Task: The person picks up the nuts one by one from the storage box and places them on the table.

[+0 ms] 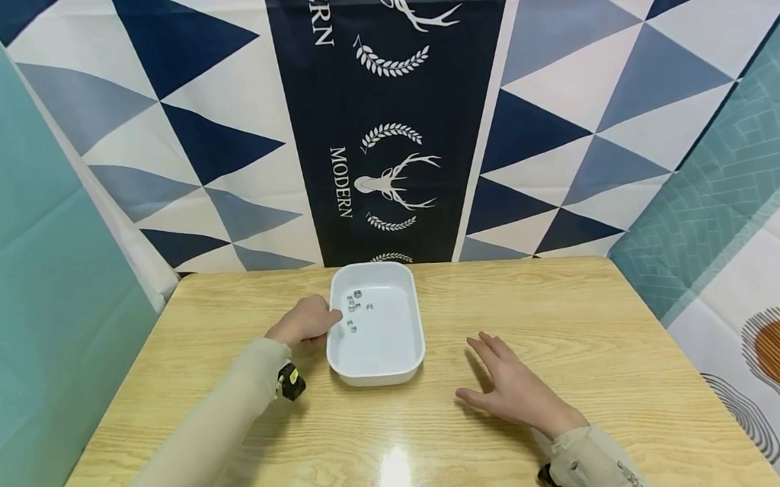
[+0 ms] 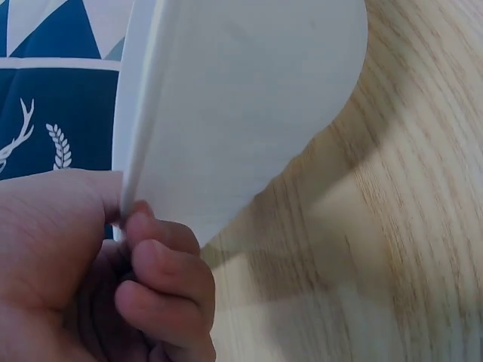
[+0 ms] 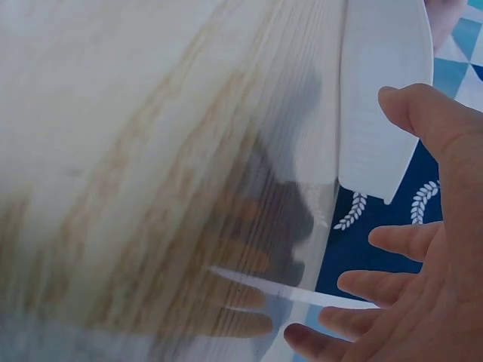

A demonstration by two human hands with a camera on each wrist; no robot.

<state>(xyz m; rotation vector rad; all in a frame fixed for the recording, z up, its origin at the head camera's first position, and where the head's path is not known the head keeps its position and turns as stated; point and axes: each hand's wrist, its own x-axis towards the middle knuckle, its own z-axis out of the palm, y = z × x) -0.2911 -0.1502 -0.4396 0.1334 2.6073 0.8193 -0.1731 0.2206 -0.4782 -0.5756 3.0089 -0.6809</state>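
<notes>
Tray (image 1: 391,339) on table (image 1: 323,447) between left grip (image 1: 307,320) and right grip (image 1: 514,388), pieces (image 1: 351,307) at left inside, cloth (image 1: 393,106) behind

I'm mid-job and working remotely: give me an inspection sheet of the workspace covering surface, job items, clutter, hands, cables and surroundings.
Surface: table has a shiny wood-grain top.
Job items: white tray at the table's far side; several small shiny pieces in it, towards its left side, too small to identify.
Clutter: nothing seen.
Left hand: pinches the tray's left rim.
Right hand: fingers spread, apart from the tray, holding nothing.
Cables: nothing seen.
Surroundings: patterned cloth behind the table, teal cloth at left.
</notes>
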